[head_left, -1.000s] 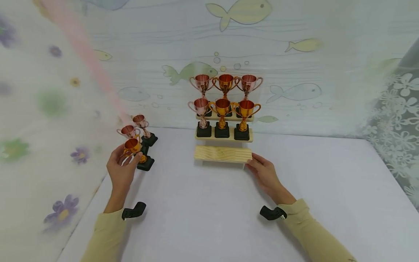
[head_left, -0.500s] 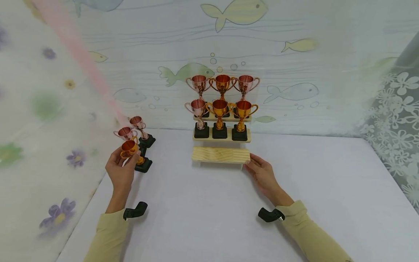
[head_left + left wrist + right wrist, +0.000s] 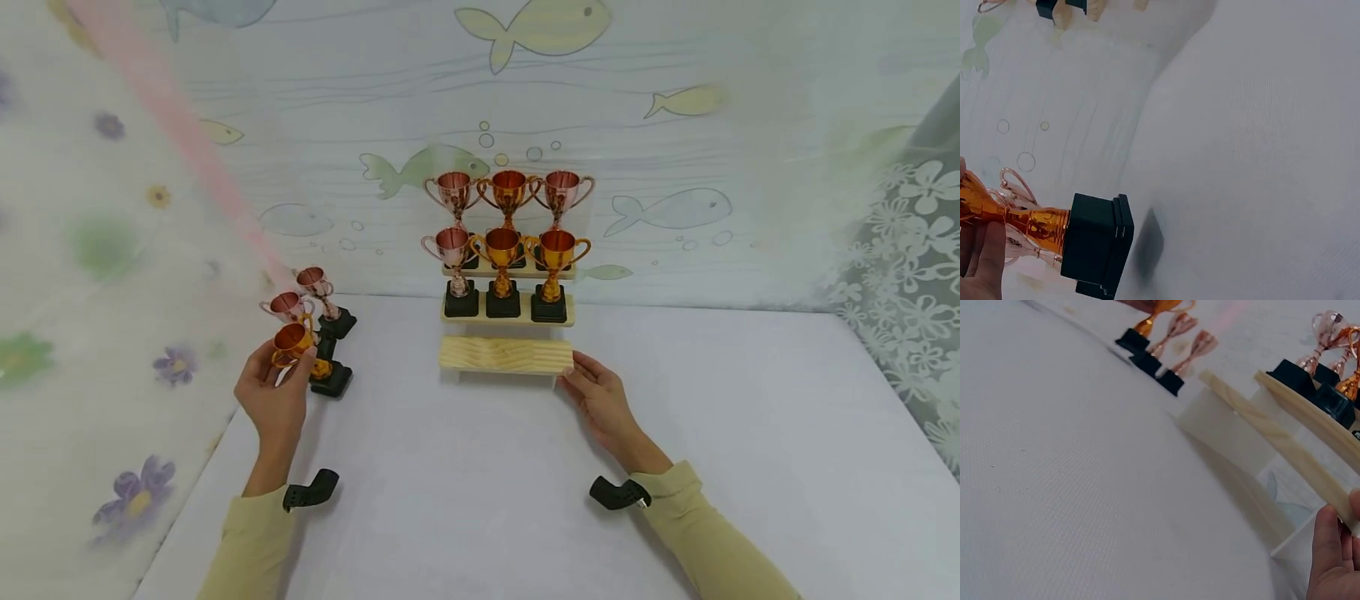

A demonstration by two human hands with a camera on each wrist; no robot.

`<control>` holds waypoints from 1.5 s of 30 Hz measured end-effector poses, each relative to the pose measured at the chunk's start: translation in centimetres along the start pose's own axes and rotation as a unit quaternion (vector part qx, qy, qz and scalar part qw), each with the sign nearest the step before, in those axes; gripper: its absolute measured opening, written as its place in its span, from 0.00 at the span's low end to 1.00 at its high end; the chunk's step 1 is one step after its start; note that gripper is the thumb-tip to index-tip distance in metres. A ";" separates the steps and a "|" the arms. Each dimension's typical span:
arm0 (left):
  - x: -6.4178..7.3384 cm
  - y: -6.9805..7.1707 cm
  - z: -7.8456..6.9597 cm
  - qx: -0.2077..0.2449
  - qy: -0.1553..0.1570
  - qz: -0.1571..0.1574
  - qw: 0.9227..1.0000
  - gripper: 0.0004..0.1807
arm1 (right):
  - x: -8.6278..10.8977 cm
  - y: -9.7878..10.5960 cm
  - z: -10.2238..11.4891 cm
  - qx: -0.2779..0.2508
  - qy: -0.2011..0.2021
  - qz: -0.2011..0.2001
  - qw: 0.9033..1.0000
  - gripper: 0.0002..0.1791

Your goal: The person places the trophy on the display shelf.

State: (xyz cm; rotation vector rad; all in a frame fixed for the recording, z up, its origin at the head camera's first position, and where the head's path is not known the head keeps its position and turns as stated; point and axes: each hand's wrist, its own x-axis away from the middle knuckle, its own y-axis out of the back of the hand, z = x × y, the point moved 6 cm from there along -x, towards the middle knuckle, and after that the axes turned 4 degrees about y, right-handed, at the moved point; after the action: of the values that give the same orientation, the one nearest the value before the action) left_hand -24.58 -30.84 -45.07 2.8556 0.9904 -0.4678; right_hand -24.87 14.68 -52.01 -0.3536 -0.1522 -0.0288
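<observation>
My left hand (image 3: 272, 398) grips a gold trophy cup (image 3: 292, 340) by its bowl, at the left of the head view. In the left wrist view its black base (image 3: 1094, 237) is tilted, with a shadow apart from it on the table. Two pink trophies stand just behind: a nearer one (image 3: 287, 306), partly hidden, and a farther one (image 3: 315, 282). My right hand (image 3: 602, 403) holds the right end of the lowest wooden step (image 3: 506, 355) of a tiered stand, thumb above and fingers at the edge. That step bears nothing.
Three trophies, one pink (image 3: 452, 246) and two gold, stand on the middle step (image 3: 480, 319). Three more, including a gold one (image 3: 508, 190), stand on the top step (image 3: 487, 271). A fish-patterned curtain (image 3: 315, 125) hangs behind the white table (image 3: 450, 483).
My left hand has shifted slightly toward me, and the gold trophy leans a little more to the left. My right hand stays on the step. The head view has shifted slightly.
</observation>
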 end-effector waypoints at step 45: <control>13.0 -16.9 -7.7 0.065 -0.050 0.396 0.915 0.29 | 0.0 -0.2 0.1 -0.007 -0.011 0.008 1.000 0.30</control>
State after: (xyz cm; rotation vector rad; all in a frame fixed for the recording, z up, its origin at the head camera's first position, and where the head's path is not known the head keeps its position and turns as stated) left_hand -23.32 -8.46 -41.47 2.9672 -0.2600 -0.5797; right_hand -24.90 14.49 -51.88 -0.3687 -0.1715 -0.0090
